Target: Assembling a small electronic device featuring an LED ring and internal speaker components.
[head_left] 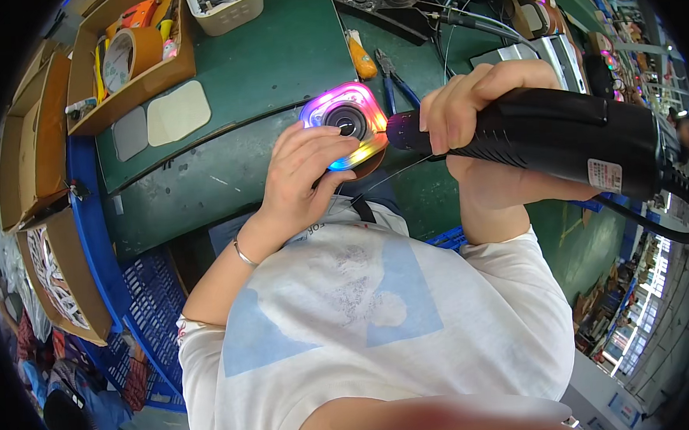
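Observation:
My left hand [305,170] grips a small speaker [366,105] with a ring glowing pink, yellow and blue. Its fingers lie over the round black cone and the thumb is at the lower edge. My right hand [485,102] is wrapped around a thick black corded electric screwdriver [566,125], held almost level. The nose of this tool meets the right rim of the speaker; the exact contact point is too small to make out. Beyond the tool's nose lie pliers with blue handles [389,92] and a screwdriver with an orange handle [362,58].
Left on the green bench [273,51] lie a cream pad [179,113] and a grey pad [130,134]. Past them stands a cardboard box [142,93] with tape and tools. A white speaker housing [229,17] is at the back. A black fixture [384,9] with cables occupies the back right.

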Demonstrator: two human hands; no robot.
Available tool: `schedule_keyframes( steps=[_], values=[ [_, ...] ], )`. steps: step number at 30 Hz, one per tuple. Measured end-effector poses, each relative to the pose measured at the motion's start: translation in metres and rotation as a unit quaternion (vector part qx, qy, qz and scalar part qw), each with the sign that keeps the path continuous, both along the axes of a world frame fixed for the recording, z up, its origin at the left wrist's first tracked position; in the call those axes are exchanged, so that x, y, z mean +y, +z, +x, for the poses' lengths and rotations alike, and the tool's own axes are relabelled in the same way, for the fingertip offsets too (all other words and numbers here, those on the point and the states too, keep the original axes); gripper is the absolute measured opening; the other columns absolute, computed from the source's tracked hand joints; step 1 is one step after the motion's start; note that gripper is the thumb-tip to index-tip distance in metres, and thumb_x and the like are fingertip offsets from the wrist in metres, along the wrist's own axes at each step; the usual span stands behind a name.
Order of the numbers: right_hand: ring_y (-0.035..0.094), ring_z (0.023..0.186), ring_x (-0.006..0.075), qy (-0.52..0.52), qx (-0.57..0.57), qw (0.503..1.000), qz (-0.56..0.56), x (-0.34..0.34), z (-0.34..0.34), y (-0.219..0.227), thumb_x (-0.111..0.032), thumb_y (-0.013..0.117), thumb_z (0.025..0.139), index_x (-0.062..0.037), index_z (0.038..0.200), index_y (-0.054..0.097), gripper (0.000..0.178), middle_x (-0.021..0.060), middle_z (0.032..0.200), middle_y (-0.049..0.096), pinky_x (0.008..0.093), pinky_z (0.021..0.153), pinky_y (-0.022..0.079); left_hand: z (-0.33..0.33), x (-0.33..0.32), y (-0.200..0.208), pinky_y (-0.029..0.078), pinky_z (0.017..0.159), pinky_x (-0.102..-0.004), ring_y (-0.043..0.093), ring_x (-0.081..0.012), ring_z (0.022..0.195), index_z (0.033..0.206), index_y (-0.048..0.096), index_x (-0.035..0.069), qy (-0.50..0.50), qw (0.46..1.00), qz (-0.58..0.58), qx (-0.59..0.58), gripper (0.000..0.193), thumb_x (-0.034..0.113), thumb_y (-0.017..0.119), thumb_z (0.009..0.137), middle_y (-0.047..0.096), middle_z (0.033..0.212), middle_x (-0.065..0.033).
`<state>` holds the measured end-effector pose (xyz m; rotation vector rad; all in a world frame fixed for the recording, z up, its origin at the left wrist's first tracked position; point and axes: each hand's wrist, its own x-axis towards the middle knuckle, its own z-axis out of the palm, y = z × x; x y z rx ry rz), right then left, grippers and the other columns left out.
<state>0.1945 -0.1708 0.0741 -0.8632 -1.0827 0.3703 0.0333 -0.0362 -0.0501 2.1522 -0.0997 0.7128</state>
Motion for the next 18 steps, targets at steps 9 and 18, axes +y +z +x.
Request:
schedule_keyframes(
  steps=[9, 18],
  values=[
    [0.055, 0.051, 0.0155, 0.006, 0.009, 0.999, -0.052, 0.0081, -0.0036, -0.0015, -0.067, 0.050, 0.081, -0.0005, 0.089, 0.054, 0.067, 0.0078, 0.061, 0.058, 0.0289, 0.052, 0.046, 0.0026, 0.0032, 0.0009, 0.044, 0.100, -0.0456, 0.064, -0.0273, 0.110, 0.106, 0.070, 0.010, -0.028, 0.999, -0.014, -0.017, 0.029, 0.010, 0.077, 0.078, 0.072, 0.108, -0.0043],
    [0.056, 0.052, 0.0130, 0.009, 0.018, 0.995, -0.093, 0.0113, -0.0063, -0.0040, -0.044, 0.055, 0.092, 0.0001, 0.075, 0.054, 0.047, 0.0086, 0.058, 0.059, 0.0242, 0.051, 0.046, 0.0022, 0.0011, -0.0013, 0.045, 0.099, -0.0447, 0.064, -0.0267, 0.109, 0.105, 0.071, 0.010, -0.024, 0.999, -0.020, -0.021, 0.028, 0.009, 0.077, 0.078, 0.073, 0.107, -0.0039]
  ],
)
